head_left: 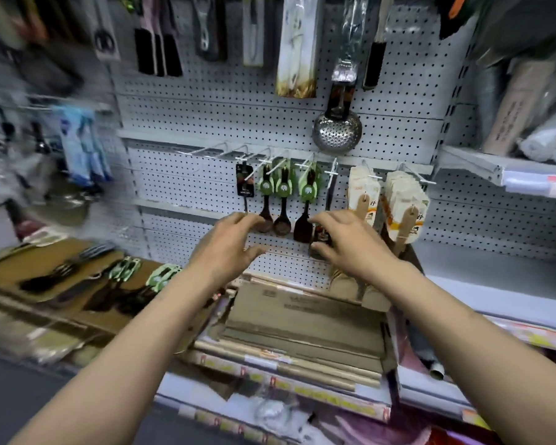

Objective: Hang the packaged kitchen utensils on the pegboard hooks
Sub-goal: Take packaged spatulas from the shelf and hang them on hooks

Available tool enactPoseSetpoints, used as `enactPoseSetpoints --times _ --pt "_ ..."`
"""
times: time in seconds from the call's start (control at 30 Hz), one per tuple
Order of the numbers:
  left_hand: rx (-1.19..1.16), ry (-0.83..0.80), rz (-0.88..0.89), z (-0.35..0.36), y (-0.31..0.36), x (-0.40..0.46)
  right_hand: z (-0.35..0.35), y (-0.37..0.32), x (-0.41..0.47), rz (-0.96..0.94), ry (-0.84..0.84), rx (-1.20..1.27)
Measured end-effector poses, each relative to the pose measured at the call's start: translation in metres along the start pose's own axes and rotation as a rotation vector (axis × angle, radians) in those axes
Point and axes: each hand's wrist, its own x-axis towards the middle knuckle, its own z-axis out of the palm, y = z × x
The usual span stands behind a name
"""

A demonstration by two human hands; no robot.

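Scanning from the left, I see packaged utensils lying loose on a brown cardboard surface, blurred. My left hand hovers with fingers spread, gripping nothing. Behind it on the grey pegboard, green-carded spoons hang from hooks. My right hand is also loose-fingered and empty. Wooden spatulas hang beyond, beside a side shelf.

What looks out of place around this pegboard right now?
Several green-carded utensils lie loose on the cardboard box at left instead of hanging beside the ones on the hooks. Nothing looks spilled or broken.
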Motion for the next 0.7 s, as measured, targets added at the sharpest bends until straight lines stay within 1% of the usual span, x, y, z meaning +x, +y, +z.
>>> enactPoseSetpoints --times 0.1,0.3,0.47,0.53,0.7 --pt "0.043 0.079 -0.017 -0.02 -0.033 -0.03 0.007 -0.041 0.001 -0.059 0.02 0.013" --pt "0.097 0.118 -0.066 -0.053 -0.12 -0.078 0.021 -0.145 0.022 -0.146 0.006 0.049" --pt "0.101 0.152 -0.141 -0.098 -0.217 -0.116 0.042 -0.262 0.07 -0.219 0.004 0.084" --pt "0.136 0.148 -0.157 -0.117 -0.246 -0.126 0.048 -0.298 0.087 -0.23 0.002 0.09" --pt "0.204 0.163 -0.226 -0.184 -0.353 -0.153 0.068 -0.412 0.149 -0.286 0.003 0.122"
